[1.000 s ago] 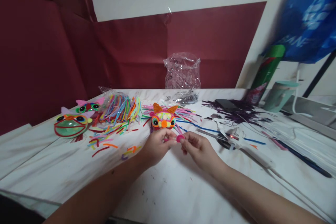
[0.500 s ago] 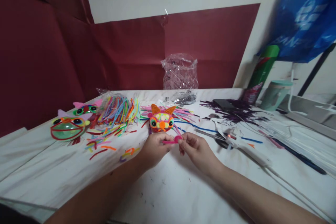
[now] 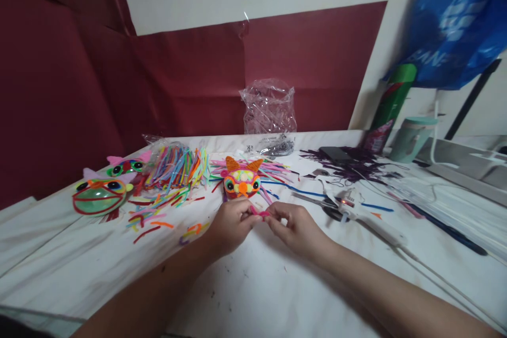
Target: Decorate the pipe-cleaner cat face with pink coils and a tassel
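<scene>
Between my two hands is a bright pink pipe cleaner (image 3: 260, 213), bent and partly covered by fingers. My left hand (image 3: 232, 224) pinches one end, thumb and fingers pressed together. At the other end, my right hand (image 3: 295, 226) is closed on it with its fingertips. Just beyond the hands sits an orange and red animal head (image 3: 242, 182) with brown ears, round eyes and an orange nose. Several loose pipe cleaners (image 3: 273, 168) lie behind and beside it.
Left are two finished-looking animal heads, a green one (image 3: 97, 200) in front, and a bag of coloured pipe cleaners (image 3: 174, 166). On the right lie scissors (image 3: 311, 199), a corded glue gun (image 3: 376, 227), a phone (image 3: 332, 155) and purple scraps (image 3: 350, 169). A clear plastic bag (image 3: 269, 111) stands behind.
My hands have drawn closer together around the pink pipe cleaner, and less of it shows. The view has shifted slightly; the other things stay where they were on the table.
</scene>
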Motion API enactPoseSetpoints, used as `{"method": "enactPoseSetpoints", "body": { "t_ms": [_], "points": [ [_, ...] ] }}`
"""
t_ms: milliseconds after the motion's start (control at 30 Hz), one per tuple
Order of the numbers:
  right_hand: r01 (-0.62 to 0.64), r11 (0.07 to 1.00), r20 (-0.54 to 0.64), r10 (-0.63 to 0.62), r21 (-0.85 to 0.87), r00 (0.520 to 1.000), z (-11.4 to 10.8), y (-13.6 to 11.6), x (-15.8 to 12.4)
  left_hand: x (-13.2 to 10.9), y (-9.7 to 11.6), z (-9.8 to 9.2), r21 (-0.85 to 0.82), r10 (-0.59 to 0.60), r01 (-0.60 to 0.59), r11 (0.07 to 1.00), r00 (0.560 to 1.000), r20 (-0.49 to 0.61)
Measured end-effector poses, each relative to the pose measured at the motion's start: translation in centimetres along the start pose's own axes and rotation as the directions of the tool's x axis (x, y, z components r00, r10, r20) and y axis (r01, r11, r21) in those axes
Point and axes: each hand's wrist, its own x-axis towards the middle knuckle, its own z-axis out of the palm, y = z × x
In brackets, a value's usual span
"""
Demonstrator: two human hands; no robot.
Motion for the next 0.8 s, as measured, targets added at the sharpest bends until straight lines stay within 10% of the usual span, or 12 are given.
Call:
{"method": "enactPoseSetpoints", "body": {
  "t_ms": [133,333,800],
  "points": [
    [-0.02,0.998,0.035,0.018,0.057,0.999,0.0,0.0,0.1,0.0,0.2,-0.1,0.035,0.019,-0.019,0.999,1.0,-0.012],
    [-0.083,0.91,0.016,0.083,0.406,0.996,0.9,-0.2,-0.1,-0.2,0.2,0.7,-0.474,-0.232,0.194,0.859,0.973,-0.021],
    [-0.132,0.797,-0.016,0.175,0.589,0.985,1.0,0.4,0.2,-0.4,0.4,1.3,-0.528,-0.222,0.189,0.828,0.975,0.002]
  ]
}}
